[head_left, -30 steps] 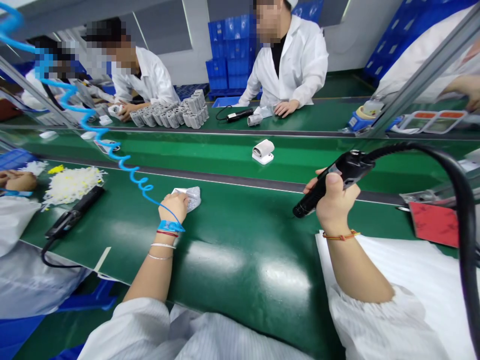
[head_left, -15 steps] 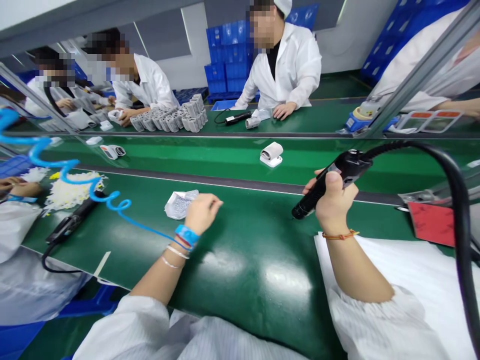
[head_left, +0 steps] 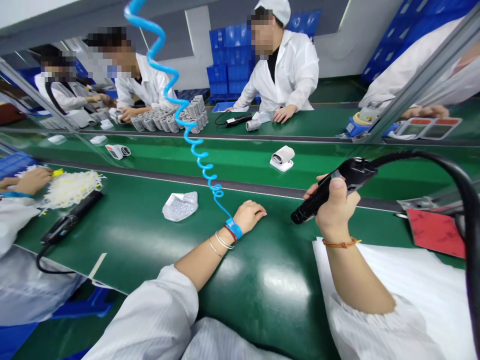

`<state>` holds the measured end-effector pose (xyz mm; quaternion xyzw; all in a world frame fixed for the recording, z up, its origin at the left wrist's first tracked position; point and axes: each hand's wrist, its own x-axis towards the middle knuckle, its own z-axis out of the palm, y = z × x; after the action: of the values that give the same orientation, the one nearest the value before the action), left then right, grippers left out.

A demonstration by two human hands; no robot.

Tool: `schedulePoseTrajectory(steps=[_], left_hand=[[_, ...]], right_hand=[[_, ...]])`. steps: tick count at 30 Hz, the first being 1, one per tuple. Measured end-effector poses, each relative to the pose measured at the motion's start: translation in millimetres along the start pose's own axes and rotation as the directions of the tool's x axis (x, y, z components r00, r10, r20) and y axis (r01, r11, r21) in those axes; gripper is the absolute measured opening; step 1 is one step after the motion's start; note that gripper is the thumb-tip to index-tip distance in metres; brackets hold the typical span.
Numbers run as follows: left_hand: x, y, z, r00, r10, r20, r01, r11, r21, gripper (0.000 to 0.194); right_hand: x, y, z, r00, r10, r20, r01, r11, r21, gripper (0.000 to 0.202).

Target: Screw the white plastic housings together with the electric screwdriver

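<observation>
My right hand (head_left: 337, 205) is wrapped round a black electric screwdriver (head_left: 318, 196), its tip tilted down to the left just above the green bench (head_left: 247, 280). To the left of that tip, my left hand (head_left: 250, 216) hovers low over the bench with its fingers bent together. Whatever its fingertips hold, if anything, is too small or hidden to make out. A blue wrist strap (head_left: 234, 228) on that arm joins a coiled blue cord (head_left: 191, 140). Farther left lies a white folded tray (head_left: 170, 212) of tiny silvery pieces, probably screws.
A white device with a rolled grey cuff (head_left: 283, 157) sits on the conveyor (head_left: 232, 155) behind the bench. White sheets (head_left: 420, 280) and a red sheet (head_left: 437, 232) lie at right. At left are another screwdriver (head_left: 73, 217), a pile of white parts (head_left: 71, 190) and a co-worker's hand (head_left: 35, 181).
My left hand has moved right, from beside the tray toward the screwdriver tip, and the coiled cord has swung along. The device on the conveyor shifts slightly right. My right hand stays nearly still.
</observation>
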<state>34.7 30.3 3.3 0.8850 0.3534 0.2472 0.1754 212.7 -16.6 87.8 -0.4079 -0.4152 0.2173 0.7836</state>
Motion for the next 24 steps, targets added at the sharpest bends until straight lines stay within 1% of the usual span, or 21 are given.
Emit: schedulePoseTrajectory(steps=[2,4,6,8,10,12,15,19,22,24], left_hand=[[-1,-5,-4.0,0.999,-0.041,-0.016,0.041,0.999,-0.01,0.013],[-1,-6,-6.2,0.999,-0.05,-0.006,0.049,0.999,-0.017,0.012],[-2,-6,-5.7,1.0,-0.024,0.009,0.024,1.0,-0.017,0.012],[-2,-5,-3.5,1.0,0.02,0.019,-0.019,1.0,-0.012,0.012],[-2,-6,-1.6,0.998,0.062,0.022,-0.062,0.998,0.014,0.012],[-1,-10,-1.2,0.997,0.077,0.017,-0.078,0.994,0.07,0.013],[1,-19,-3.9,0.999,0.043,-0.01,-0.041,0.986,0.161,0.015],[2,-29,-9.0,0.998,-0.028,-0.057,0.038,0.981,0.188,0.013],[2,-27,-11.8,0.994,-0.05,-0.097,0.069,0.977,0.201,0.013],[1,-22,-13.1,0.994,-0.025,-0.11,0.048,0.977,0.21,0.015]], right_hand=[[-3,-2,5,0.999,-0.014,-0.041,0.016,0.999,0.042,0.042],[-6,-6,11,0.994,0.002,-0.106,0.011,0.992,0.127,0.047],[-10,-10,16,0.987,0.047,-0.153,-0.014,0.978,0.209,0.052],[-12,-14,19,0.981,0.082,-0.173,-0.036,0.967,0.252,0.055],[-14,-16,20,0.977,0.093,-0.192,-0.041,0.965,0.259,0.056],[-15,-16,21,0.975,0.092,-0.204,-0.037,0.966,0.256,0.056],[-14,-14,20,0.975,0.089,-0.206,-0.033,0.965,0.261,0.056],[-14,-11,20,0.974,0.078,-0.211,-0.023,0.968,0.251,0.056],[-14,-13,21,0.973,0.067,-0.219,-0.013,0.971,0.24,0.056],[-14,-15,22,0.972,0.064,-0.224,-0.009,0.972,0.237,0.056]])
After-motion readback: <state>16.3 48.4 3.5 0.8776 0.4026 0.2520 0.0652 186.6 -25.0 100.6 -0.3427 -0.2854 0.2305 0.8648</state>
